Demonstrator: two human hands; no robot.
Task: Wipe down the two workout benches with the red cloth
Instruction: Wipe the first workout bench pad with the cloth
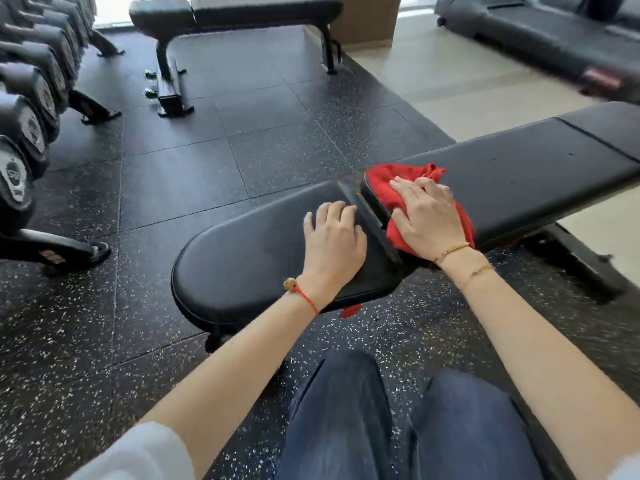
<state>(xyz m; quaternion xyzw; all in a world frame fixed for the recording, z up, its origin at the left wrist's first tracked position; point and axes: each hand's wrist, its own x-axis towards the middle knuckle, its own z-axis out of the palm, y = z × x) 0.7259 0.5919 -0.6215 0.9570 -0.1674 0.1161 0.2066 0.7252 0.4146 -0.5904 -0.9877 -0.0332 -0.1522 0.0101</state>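
Note:
A black padded workout bench (519,181) runs from the lower middle to the right edge, split by a gap into a seat pad (242,258) and a longer back pad. My right hand (427,216) presses flat on the red cloth (384,183), which lies on the back pad's end beside the gap. My left hand (334,237) rests on the seat pad, fingers slightly bent, holding nothing. A second black bench (235,12) stands at the far top of the view.
A rack of black dumbbells (31,109) lines the left side, its feet reaching onto the speckled rubber floor (214,150). A treadmill (540,36) sits at the top right on pale flooring. My knees in dark trousers (398,420) are below the bench.

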